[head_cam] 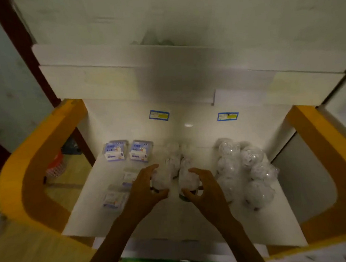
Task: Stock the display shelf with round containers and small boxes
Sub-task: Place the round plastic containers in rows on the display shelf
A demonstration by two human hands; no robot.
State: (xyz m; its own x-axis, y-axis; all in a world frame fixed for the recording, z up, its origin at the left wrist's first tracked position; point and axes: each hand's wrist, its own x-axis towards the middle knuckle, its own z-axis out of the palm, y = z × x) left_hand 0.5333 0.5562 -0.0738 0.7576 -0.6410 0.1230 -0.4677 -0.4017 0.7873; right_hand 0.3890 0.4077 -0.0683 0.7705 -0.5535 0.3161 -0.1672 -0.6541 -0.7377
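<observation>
A white shelf [174, 218] sits between curved side panels [37, 167] of mustard yellow with brown inner faces. Two small boxes [128, 151] at the back are white and blue, printed with dark blue lettering; two more boxes [119, 191] nearer the front show the same pale blue and white. Round containers [246, 170] are clear plastic with whitish contents. Two labels [159, 115] on the white back wall have blue borders and a yellow patch. A red basket [55, 165] with a white lattice pattern stands on the tan floor [33, 257].
</observation>
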